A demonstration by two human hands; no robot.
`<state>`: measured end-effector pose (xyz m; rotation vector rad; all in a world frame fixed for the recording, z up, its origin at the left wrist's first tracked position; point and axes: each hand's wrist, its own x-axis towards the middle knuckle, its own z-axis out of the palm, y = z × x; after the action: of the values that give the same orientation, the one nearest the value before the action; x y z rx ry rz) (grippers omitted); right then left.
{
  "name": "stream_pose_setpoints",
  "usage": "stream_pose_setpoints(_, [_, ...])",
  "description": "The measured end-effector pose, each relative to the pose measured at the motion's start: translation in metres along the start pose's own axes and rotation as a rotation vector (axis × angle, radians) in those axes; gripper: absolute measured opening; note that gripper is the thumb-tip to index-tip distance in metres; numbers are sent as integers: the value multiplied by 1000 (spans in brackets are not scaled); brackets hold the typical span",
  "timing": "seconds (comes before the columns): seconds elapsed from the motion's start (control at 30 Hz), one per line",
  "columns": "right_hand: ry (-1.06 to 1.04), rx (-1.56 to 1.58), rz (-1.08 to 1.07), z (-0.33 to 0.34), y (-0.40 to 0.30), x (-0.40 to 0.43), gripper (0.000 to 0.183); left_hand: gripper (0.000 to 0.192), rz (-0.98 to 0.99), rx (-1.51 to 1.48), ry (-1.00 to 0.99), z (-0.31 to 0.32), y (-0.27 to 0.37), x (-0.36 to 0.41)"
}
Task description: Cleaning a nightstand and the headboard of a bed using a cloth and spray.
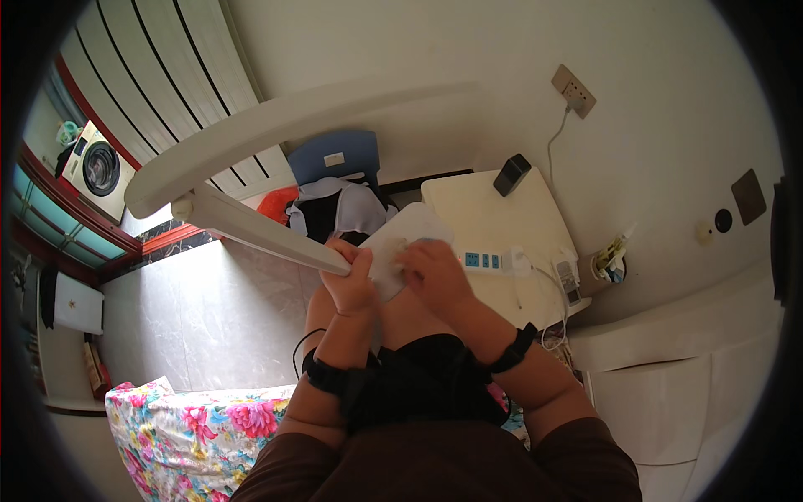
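Observation:
A white folding desk lamp (263, 235) with a long curved head spans the view in front of me. My left hand (352, 276) is closed around the lower end of its arm, where it meets the flat white base (433, 221). At the base, my right hand (434, 270) has bent fingers touching or just above a small pale part (398, 251); whether it grips that part cannot be told. The base is held tilted over my lap. A black band sits around each of my forearms.
The cream side table (464, 194) at right bears a power strip (482, 261), a black box-shaped item (512, 174) and a white cable. Behind the lamp, a blue chair (339, 154) holds clothing. A flowered cloth (194, 433) covers a surface at lower left. A wall socket (573, 91) has a plug in it.

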<state>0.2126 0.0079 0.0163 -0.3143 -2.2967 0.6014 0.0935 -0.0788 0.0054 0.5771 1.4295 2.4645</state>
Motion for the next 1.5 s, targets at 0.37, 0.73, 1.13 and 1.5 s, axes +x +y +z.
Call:
stream_pose_setpoints(0.37, [-72, -70, 21, -15, -11, 1, 25, 25, 4, 15, 7, -1, -1, 4])
stream_pose_setpoints(0.73, [75, 154, 365, -21, 32, 12, 34, 22, 19, 6, -22, 11, 7, 11])
stream_pose_setpoints(1.13, [77, 157, 734, -11, 29, 15, 40, 27, 143, 19, -50, 10, -3, -5])
stream_pose_setpoints(1.5, [-64, 204, 643, -24, 30, 8, 50, 24, 141, 110, -72, 11, 2, -3])
